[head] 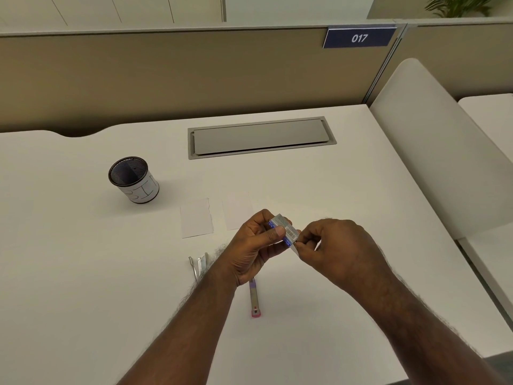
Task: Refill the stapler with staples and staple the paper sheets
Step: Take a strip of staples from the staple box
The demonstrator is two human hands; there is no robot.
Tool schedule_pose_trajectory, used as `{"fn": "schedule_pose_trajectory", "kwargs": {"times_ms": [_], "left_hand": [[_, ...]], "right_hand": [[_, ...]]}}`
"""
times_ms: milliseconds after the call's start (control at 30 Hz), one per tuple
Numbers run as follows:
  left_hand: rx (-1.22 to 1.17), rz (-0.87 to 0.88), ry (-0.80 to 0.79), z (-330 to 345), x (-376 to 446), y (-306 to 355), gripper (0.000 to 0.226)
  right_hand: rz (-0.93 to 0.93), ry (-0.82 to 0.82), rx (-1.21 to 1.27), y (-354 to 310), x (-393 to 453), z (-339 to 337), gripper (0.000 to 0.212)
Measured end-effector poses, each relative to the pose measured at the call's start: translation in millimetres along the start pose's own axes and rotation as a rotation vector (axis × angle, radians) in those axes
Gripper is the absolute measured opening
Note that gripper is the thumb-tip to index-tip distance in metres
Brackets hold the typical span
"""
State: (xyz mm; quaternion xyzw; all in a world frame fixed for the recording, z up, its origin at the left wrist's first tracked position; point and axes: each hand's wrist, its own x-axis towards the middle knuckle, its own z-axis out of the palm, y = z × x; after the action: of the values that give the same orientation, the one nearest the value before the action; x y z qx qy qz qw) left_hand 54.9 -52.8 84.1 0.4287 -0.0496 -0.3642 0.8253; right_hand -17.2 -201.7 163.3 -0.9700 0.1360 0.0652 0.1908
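White table point(333, 190) and a tan partition are forming the setting. Above the table a small staple box point(283, 230) is being grasped by the left hand point(255, 245), thumb across its face, while its near end is being pinched by the right hand point(333, 245). Beneath the left wrist the opened stapler point(254, 298) is lying. Two paper sheets point(196, 218) are lying just beyond the hands, a mesh cup point(133, 179) farther left.

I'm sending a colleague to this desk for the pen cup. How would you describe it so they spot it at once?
Start from the grey cable hatch set into the white desk, then look left and nearer the front edge. The pen cup stands upright there, left of two paper sheets. It is the only round thing: dark mesh, wrapped in white paper.
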Motion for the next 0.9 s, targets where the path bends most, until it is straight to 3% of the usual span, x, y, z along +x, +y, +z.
{"fn": "schedule_pose_trajectory", "kwargs": {"times_ms": [267,567,900], "left_hand": [[0.001,0.007,-0.009,-2,1,1,0.022],[-0.001,0.004,-0.004,-3,2,1,0.023],[-0.035,-0.011,-0.013,-1,4,1,0.024]], "right_hand": [[-0.034,-0.010,-0.012,-1,1,0,0.011],[-0.207,0.018,-0.107,7,1,1,0.016],[-0.261,0.086,-0.056,9,2,2,0.007]]}}
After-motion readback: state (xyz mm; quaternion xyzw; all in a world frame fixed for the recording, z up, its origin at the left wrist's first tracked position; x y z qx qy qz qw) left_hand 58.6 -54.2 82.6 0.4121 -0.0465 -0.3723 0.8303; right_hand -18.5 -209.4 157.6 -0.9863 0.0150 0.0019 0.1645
